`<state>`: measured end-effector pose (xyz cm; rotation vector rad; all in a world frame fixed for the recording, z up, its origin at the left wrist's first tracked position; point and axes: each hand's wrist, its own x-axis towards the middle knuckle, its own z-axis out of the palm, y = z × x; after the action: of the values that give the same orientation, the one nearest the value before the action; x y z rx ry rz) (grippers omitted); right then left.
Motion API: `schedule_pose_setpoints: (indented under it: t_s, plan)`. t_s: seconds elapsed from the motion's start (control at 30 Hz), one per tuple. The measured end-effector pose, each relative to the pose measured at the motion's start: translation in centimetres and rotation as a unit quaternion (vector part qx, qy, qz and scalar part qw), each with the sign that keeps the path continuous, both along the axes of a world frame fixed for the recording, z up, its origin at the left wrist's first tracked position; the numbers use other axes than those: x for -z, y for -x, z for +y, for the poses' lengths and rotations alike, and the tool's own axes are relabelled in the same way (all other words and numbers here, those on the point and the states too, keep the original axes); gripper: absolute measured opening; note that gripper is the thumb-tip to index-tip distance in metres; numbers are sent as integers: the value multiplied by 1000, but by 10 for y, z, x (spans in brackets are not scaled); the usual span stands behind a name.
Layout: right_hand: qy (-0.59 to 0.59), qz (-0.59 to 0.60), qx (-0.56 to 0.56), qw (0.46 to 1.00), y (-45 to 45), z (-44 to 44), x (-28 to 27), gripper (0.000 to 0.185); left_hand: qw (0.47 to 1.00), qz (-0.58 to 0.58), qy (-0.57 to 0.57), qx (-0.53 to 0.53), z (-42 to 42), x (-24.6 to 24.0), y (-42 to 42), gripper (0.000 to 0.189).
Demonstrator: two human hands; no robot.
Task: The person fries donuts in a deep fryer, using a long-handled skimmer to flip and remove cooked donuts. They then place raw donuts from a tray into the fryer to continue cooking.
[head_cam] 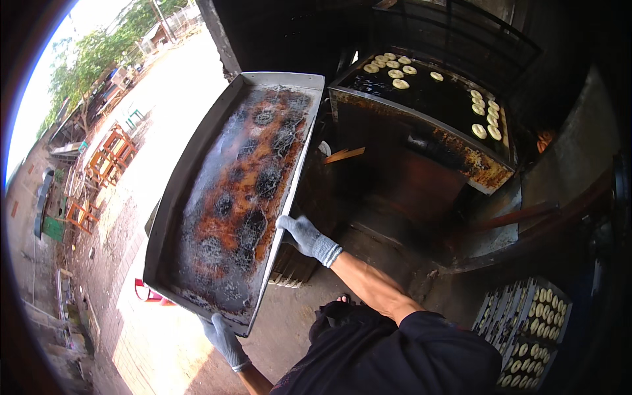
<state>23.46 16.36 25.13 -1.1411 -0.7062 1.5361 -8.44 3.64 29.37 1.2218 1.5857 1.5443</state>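
Note:
A large rectangular metal baking tray (232, 177), scorched brown and black inside, is held up in front of me. It slants across the view, its hollow side towards the camera, and I see nothing lying in it. My left hand (224, 340), in a grey knit glove, grips the near short edge. On the long right rim, my right hand (308, 239) in a matching glove has its thumb over the edge; its other fingers are hidden behind the tray.
Ring-shaped dough pieces (401, 84) lie in a wide oil-filled frying vat (424, 108) at upper right. Stacked trays (526, 331) of more rings stand at lower right. A piece of wood (344, 154) juts out beside the vat. Wooden stools (118, 145) stand outdoors at left.

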Motion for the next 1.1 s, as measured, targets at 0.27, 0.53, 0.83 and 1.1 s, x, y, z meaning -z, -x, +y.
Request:
schedule_pose_setpoints:
  t_s: [0.27, 0.53, 0.83, 1.1]
  plan:
    - [-139, -126, 99, 977, -36, -184, -1, 51, 992, -36, 58, 104, -45, 74, -52, 56]
    - [-137, -175, 351, 909, -11, -444, -22, 53, 924, -98, 94, 358, -76, 94, -105, 64]
    - [-29, -168, 769, 616, 12, -669, 24, 26, 792, -105, 52, 600, -218, 75, -269, 66]
    - [-192, 33, 908, 370, -52, -857, 77, 14, 560, -84, 66, 821, -423, 62, -408, 71]
